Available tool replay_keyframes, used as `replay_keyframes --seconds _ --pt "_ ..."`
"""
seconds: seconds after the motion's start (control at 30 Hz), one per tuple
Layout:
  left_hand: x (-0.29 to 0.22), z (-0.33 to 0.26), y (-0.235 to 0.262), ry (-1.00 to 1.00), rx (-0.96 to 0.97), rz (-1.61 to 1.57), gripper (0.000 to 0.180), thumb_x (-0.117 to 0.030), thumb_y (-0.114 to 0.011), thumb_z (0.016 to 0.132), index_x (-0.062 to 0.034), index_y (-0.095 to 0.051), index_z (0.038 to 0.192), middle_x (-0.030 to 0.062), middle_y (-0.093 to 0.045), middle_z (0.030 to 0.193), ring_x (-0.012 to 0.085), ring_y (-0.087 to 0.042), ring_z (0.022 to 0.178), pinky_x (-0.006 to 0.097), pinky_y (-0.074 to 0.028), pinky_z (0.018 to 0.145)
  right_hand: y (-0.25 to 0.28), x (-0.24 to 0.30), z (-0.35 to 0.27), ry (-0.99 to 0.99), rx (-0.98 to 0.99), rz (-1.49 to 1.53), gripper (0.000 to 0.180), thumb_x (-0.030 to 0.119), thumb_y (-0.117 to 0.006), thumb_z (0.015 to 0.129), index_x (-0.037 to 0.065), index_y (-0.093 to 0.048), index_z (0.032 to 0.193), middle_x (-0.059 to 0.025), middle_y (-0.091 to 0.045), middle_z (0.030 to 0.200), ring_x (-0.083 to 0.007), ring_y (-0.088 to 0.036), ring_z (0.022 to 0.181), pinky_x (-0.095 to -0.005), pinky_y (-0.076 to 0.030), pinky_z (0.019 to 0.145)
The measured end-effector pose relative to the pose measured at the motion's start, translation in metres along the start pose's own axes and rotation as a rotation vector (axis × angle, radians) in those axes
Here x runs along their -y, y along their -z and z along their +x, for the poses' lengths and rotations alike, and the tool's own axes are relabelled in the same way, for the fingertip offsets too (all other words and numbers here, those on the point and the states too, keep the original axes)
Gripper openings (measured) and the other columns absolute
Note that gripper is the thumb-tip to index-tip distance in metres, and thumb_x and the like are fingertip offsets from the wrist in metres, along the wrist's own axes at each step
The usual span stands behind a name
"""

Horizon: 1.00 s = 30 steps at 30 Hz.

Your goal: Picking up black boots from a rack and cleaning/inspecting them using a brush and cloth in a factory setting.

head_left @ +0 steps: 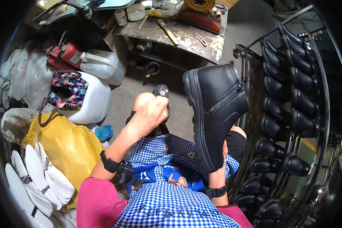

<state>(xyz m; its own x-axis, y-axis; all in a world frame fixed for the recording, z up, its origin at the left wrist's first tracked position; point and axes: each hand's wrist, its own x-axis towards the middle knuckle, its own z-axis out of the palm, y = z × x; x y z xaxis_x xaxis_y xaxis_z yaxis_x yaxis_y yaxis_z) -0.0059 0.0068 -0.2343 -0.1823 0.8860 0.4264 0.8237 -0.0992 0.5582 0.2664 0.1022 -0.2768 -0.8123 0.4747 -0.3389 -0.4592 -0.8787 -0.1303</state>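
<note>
**A black boot (pixel 220 102) in the right hand (pixel 224 152)**

The person sits with the boot raised over the lap, on the right side. Its thick sole (pixel 201 125) faces to the left, its toe points down towards the body, and its opening is to the right. The side with the zipper (pixel 225 99) is turned up to the view; I cannot tell if the zipper is fully closed. The right hand grasps the boot from behind and below, near the toe; most of its fingers are hidden by the boot.

The left hand (pixel 152 112) is clenched, well apart from the boot, and appears over the left knee (pixel 143 98). I cannot tell if it touches the knee, or if something small is inside it.

The person wears a blue-white checked apron (pixel 163 207). On the right stands a metal rack (pixel 323 72) with many black boots (pixel 276 88). In front is a worn table (pixel 212 54) with hand tools (pixel 170 35) and a red machine (pixel 213 25). On the left are a clear jug (pixel 110 68), a white container (pixel 97 100) with a flowered bag (pixel 79 81), a yellow sack (pixel 70 152) and white soles (pixel 38 173).
</note>
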Motion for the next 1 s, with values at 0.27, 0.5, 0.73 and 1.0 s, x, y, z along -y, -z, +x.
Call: replay_keyframes --seconds 0.27,0.5,0.73,1.0 --pt "-0.012 0.005 -0.005 0.280 -0.026 -0.396 0.012 -0.010 -0.049 0.088 -0.0005 -0.044 0.082 0.0064 -0.047 0.061 0.0152 -0.048 0.052 0.027 -0.039 0.050 -0.010 0.013 0.005 0.027 -0.005 0.014 0.044 0.023 -0.056 0.084 -0.001 -0.050 0.121 -0.0172 -0.053 0.122 -0.0302 -0.054 0.109 -0.0417 -0.040 0.097" --pt "-0.008 0.011 -0.029 0.350 -0.095 -0.571 0.011 -0.011 -0.052 0.088 -0.0002 -0.053 0.090 0.0007 -0.043 0.054 0.0095 -0.042 0.046 0.024 -0.036 0.045 0.015 0.017 0.005 -0.012 0.002 -0.012 0.045 0.023 -0.058 0.083 -0.002 -0.050 0.120 -0.0177 -0.054 0.120 -0.0300 -0.055 0.107 -0.0400 -0.041 0.097" --pt "-0.006 0.021 -0.018 0.603 -0.090 -1.071 0.051 -0.038 -0.033 0.096 -0.0015 -0.039 0.130 0.0096 -0.055 0.110 0.0137 -0.057 0.087 0.024 -0.049 0.069 0.013 0.017 0.011 0.016 0.038 -0.371 0.063 0.018 -0.068 0.073 -0.004 -0.042 0.126 -0.0154 -0.054 0.119 -0.0272 -0.054 0.109 -0.0354 -0.041 0.097" --pt "0.009 0.007 -0.022 0.692 -0.197 -1.445 0.045 -0.029 -0.041 0.092 0.0027 -0.041 0.123 0.0128 -0.053 0.115 0.0168 -0.052 0.105 0.028 -0.041 0.091 -0.003 0.024 0.020 0.220 -0.010 -1.366 0.093 -0.003 -0.081 0.053 0.000 -0.034 0.133 -0.0143 -0.049 0.126 -0.0225 -0.049 0.114 -0.0341 -0.039 0.096"
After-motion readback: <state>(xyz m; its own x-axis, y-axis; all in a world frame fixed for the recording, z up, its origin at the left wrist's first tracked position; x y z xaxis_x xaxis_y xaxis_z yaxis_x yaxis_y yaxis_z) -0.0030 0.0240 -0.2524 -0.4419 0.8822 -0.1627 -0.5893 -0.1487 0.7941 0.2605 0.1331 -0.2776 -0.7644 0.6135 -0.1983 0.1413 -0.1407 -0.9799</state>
